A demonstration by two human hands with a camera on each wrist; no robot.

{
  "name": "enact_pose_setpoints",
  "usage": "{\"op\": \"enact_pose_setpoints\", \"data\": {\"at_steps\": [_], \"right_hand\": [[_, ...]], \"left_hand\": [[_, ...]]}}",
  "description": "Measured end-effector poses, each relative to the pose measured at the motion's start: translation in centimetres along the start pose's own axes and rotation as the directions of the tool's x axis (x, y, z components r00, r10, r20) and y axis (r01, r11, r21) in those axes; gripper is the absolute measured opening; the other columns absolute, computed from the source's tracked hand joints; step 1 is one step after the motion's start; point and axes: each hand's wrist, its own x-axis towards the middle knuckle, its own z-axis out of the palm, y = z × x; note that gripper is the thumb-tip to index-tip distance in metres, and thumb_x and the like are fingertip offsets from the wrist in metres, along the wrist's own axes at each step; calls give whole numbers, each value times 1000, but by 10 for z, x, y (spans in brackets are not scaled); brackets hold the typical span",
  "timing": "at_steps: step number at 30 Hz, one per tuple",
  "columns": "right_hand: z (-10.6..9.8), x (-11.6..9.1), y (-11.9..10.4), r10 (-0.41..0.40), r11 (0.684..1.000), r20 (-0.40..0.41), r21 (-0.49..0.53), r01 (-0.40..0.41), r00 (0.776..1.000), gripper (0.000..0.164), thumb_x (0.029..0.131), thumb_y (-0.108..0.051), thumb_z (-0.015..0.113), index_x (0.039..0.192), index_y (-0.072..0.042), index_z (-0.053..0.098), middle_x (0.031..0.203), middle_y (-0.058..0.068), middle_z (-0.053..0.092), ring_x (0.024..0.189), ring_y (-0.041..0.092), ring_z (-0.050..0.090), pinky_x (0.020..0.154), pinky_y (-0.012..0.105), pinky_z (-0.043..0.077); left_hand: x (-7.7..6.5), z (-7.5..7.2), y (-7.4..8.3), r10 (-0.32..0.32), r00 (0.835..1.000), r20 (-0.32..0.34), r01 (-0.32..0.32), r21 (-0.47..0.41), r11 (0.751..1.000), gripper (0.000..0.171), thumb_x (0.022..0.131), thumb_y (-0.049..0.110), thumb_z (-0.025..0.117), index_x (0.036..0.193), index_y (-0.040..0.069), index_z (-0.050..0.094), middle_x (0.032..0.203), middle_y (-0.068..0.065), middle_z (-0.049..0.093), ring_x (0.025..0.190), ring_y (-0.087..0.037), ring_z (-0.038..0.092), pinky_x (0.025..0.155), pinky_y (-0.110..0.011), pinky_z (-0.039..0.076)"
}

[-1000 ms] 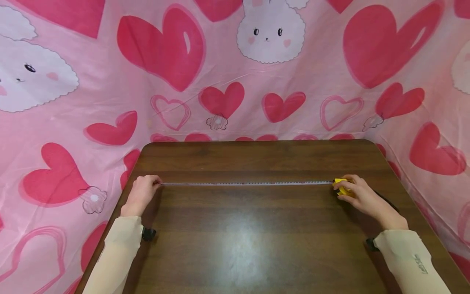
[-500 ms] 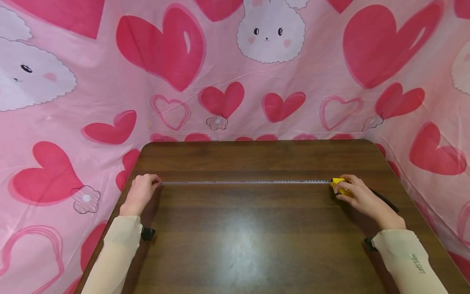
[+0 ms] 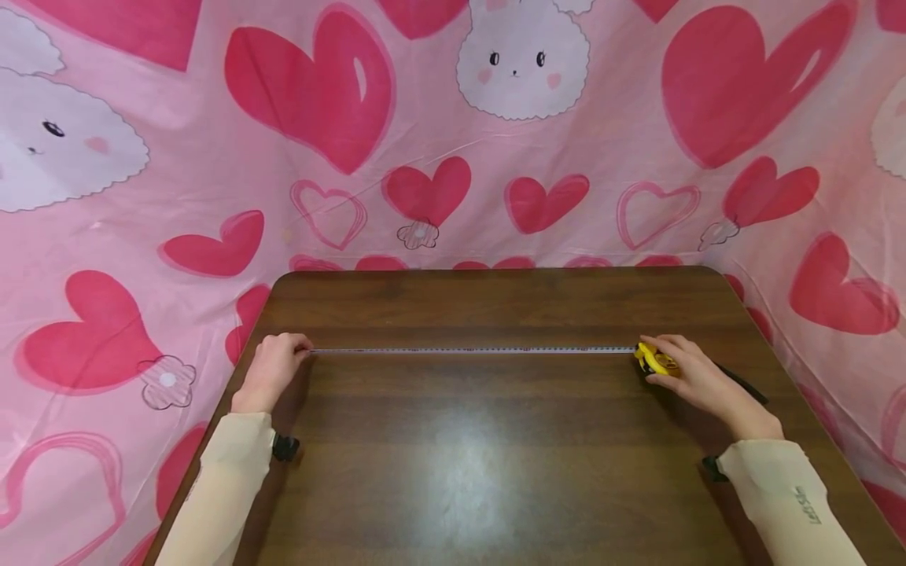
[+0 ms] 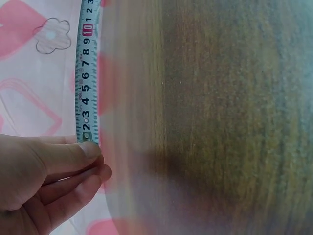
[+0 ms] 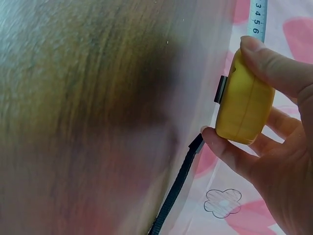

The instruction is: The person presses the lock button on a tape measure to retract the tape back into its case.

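A tape measure with a yellow case [image 3: 648, 360] sits in my right hand [image 3: 686, 373], its thumb and fingers curled round it. In the right wrist view the thumb lies near the mouth of the case [image 5: 247, 98], and a black wrist strap [image 5: 178, 181] hangs from it. The blade [image 3: 467, 350] stretches straight across to my left hand [image 3: 272, 369], which pinches its end between thumb and fingers. Centimetre numbers on the blade [image 4: 88, 73] run from 2 past 10 in the left wrist view; the very tip is hidden under the thumb [image 4: 88, 149].
Below the blade lies a brown wooden table [image 3: 396, 472] with rounded far corners. A pink cloth [image 3: 481, 141] printed with hearts and rabbits hangs behind it and along both sides. Each wrist wears a black device [image 3: 285, 449] at the sleeve cuff.
The tape measure's case has shifted slightly left and tilted in my right hand, so more of its yellow side shows. The left hand stays almost still, and the blade remains stretched.
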Motion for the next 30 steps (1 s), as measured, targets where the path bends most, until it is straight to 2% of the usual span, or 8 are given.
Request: {"op": "enact_pose_setpoints", "data": {"at_steps": [17, 30], "right_hand": [[-2, 3, -4, 8, 1000, 22, 17, -8, 1000, 60, 84, -7, 85, 137, 3, 59, 126, 27, 56, 111, 46, 53, 90, 70, 45], [-1, 4, -8, -18, 1000, 17, 3, 18, 1000, 60, 84, -7, 85, 137, 4, 59, 126, 26, 57, 111, 45, 53, 88, 65, 46]], "left_hand": [[3, 5, 10, 29, 1000, -6, -29, -17, 999, 10, 95, 0, 72, 103, -1, 78, 101, -22, 75, 93, -40, 69, 90, -61, 55], [3, 7, 14, 94, 994, -59, -93, 20, 995, 6, 92, -2, 74, 96, 0, 78, 94, -20, 76, 86, -39, 71, 82, -59, 56]]}}
